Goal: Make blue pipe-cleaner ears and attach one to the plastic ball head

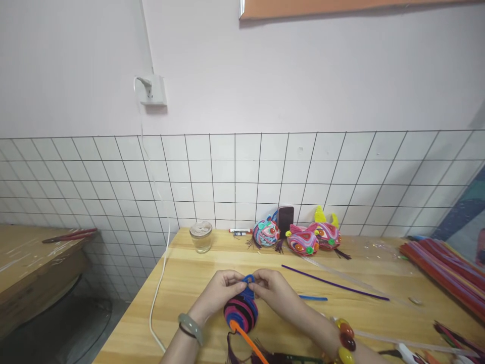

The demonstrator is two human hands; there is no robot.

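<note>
Both my hands meet over the wooden table [182, 283] near its front edge. My left hand [217, 290] and my right hand [271, 288] together grip a round ball [241, 311] wound from blue, pink, purple and black pipe cleaners. Their fingertips pinch a blue loop [248, 278] at its top. An orange pipe cleaner [248, 341] trails from the ball toward me. A green bangle is on my left wrist and a beaded bracelet on my right.
Three finished colourful figures [303, 237] and a dark phone [285, 220] stand against the tiled wall, with a glass jar [201, 236] to their left. A purple pipe cleaner [335, 283], a short blue piece [312, 298] and a bundle of pipe cleaners [447, 265] lie to the right. A white cable [159, 283] hangs over the left edge.
</note>
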